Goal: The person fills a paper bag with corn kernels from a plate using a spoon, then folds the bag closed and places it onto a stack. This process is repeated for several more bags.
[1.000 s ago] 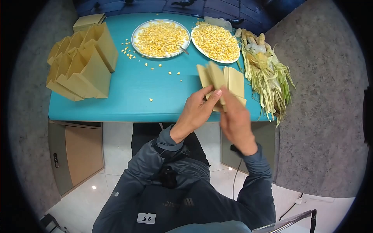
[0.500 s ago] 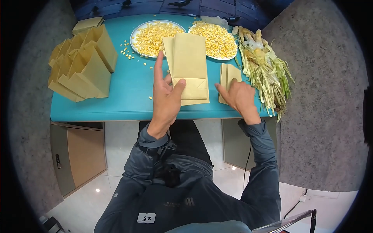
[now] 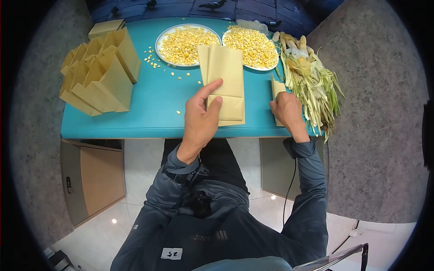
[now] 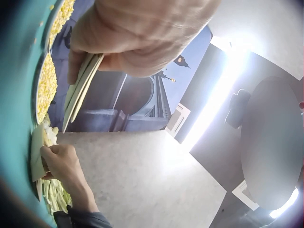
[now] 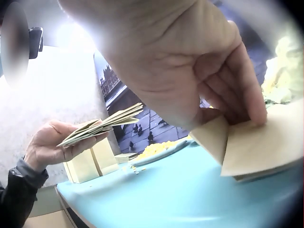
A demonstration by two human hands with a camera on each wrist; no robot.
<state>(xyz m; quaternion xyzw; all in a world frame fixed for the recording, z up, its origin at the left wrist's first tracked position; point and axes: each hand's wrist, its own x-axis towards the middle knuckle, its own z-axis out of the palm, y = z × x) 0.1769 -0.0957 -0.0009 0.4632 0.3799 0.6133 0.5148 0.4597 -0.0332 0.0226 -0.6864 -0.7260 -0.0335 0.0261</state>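
My left hand (image 3: 199, 119) holds a small stack of flat, folded brown paper bags (image 3: 228, 72) above the table, its thumb and index finger lying across the front. In the right wrist view, the edges of these bags (image 5: 107, 124) fan slightly apart. Over at the table's right side, my right hand (image 3: 288, 110) grips more folded paper bags (image 3: 277, 85) with curled fingers. Those bags stand tilted on edge close to the tabletop. Seen from the right wrist, the fingertips press on a bag's face (image 5: 270, 140) beside a raised flap; the thumb is mostly hidden.
Opened paper bags (image 3: 106, 83) stand upright at the left, with flat folded ones (image 3: 105, 28) behind them. Two plates of corn kernels (image 3: 187, 45) (image 3: 251, 47) sit at the back, loose kernels (image 3: 151, 59) nearby. Corn husks (image 3: 312, 86) and cobs lie at the right edge.
The hands were together over the bags at the right. My left hand has moved left with its stack, while my right hand has gone down to the other bags and tilted them up.
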